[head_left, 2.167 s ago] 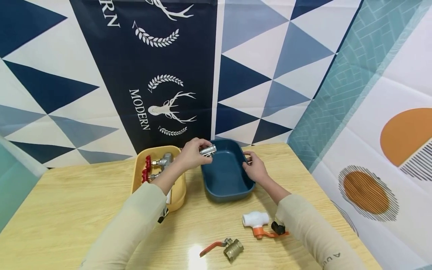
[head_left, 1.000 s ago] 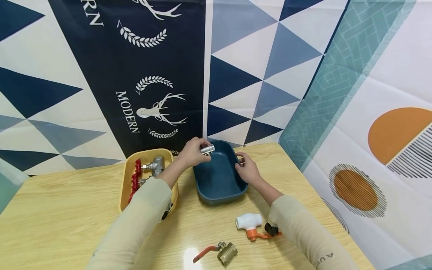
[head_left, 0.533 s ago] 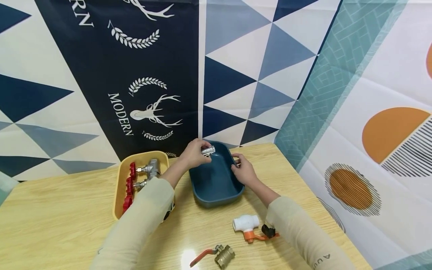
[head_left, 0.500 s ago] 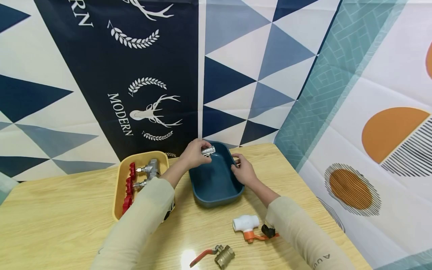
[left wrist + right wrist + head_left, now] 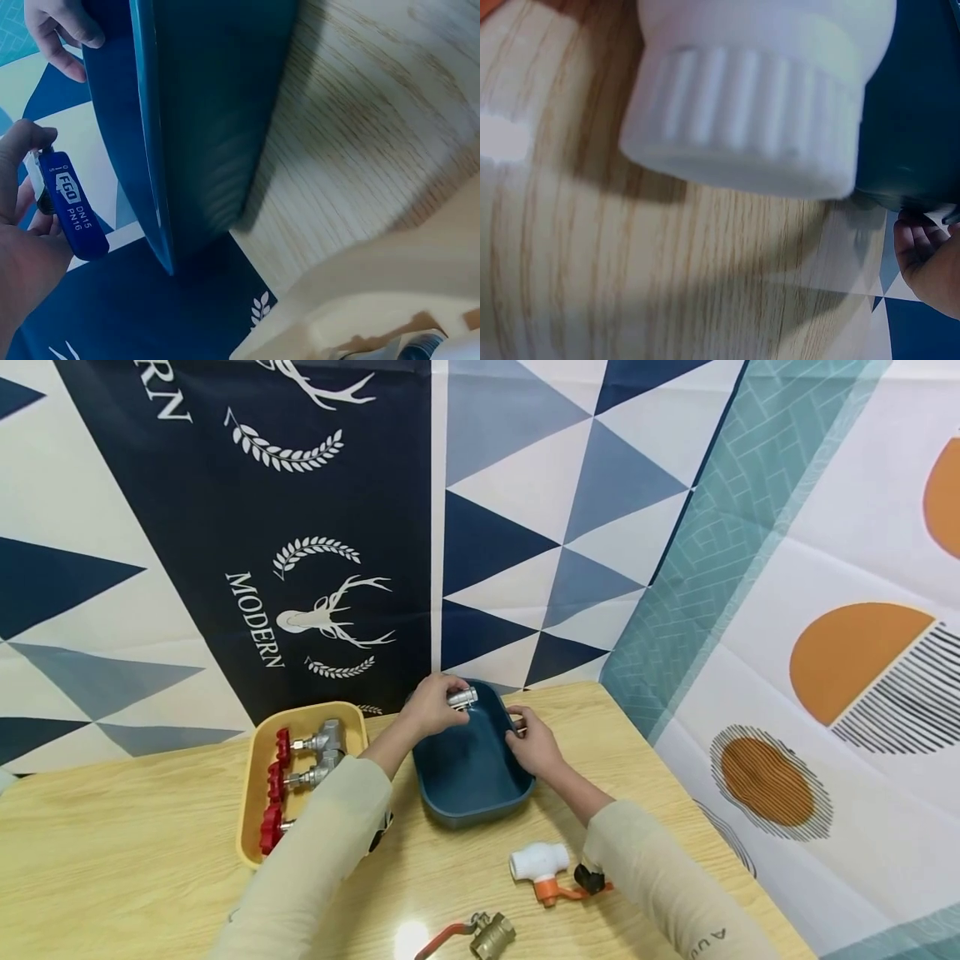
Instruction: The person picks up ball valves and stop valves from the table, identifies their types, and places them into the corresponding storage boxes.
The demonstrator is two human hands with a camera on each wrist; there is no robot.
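Observation:
My left hand (image 5: 433,705) holds a small silver ball valve (image 5: 462,697) above the far left part of a dark blue bin (image 5: 468,814). In the left wrist view the valve's blue lever handle (image 5: 73,206) shows, printed with DN15 and PN16. My right hand (image 5: 535,745) grips the bin's right rim, thumb at the top edge and fingers on the outer side. Near my right forearm a white plastic ball valve (image 5: 540,860) with an orange handle lies on the table. Closer to the front is a brass ball valve (image 5: 492,935) with a red lever.
A yellow bin (image 5: 247,793) stands left of the blue one, holding several grey valves with red handwheels (image 5: 276,782); my left sleeve covers part of it. Both bins are on a wooden table (image 5: 127,835), close to the patterned backdrop (image 5: 360,502).
The head view has turned right, so everything sits further left in it. My left hand keeps the silver ball valve over the blue bin, and my right hand stays on the rim.

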